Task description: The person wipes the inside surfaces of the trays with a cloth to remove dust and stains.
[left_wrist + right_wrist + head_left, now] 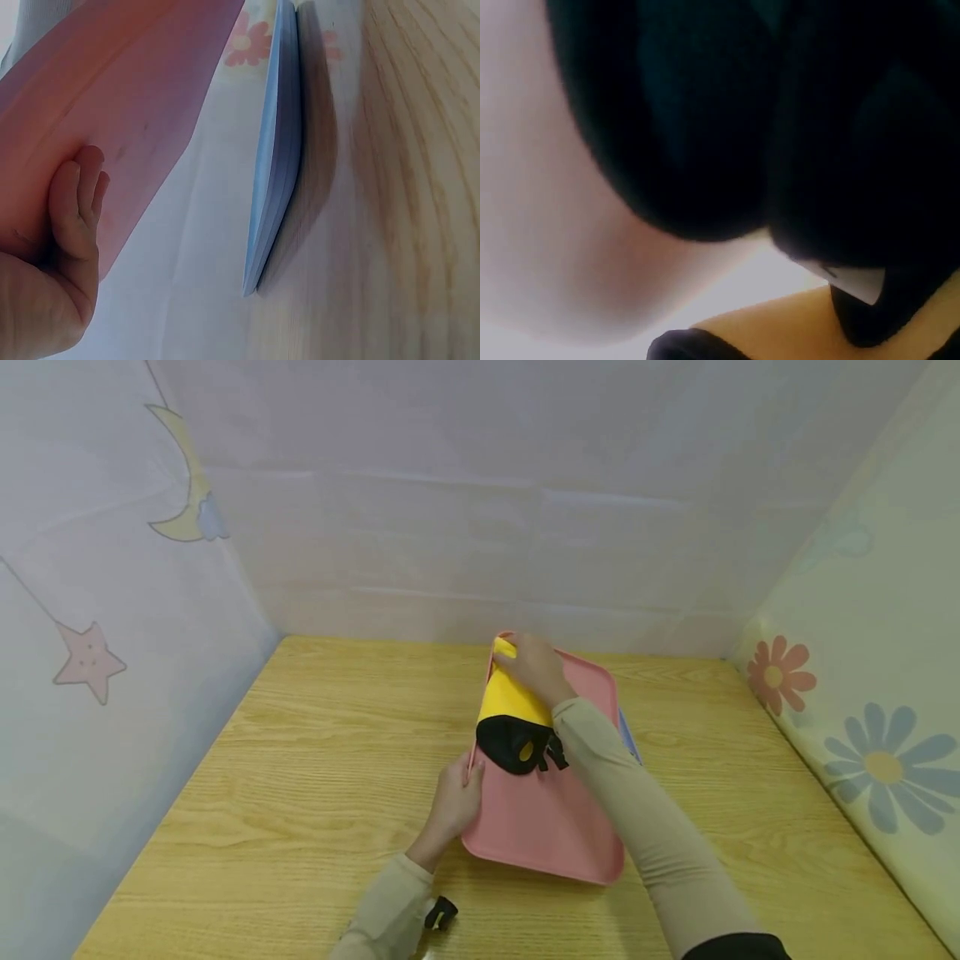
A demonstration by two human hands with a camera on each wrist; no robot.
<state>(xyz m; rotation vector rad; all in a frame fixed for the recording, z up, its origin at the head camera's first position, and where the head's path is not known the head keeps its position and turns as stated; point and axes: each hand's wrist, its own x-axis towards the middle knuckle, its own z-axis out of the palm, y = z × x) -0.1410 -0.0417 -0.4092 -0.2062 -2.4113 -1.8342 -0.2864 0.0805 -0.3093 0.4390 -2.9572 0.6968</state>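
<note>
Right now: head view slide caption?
Left hand grips a pink tray; right hand holds a yellow-and-black item over it.

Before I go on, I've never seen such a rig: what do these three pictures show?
There is no machine: a person works with two bare hands. The wide picture comes from a head camera looking forward and down; the other two come from wrist cameras, the right one blurred. The left hand holds a pink tray by its side edge, tilted above the wooden table. The right hand grips the yellow end of a cloth-like yellow-and-black piece over the tray. A flat blue item lies on the table, partly hidden by the tray in the head view.
</note>
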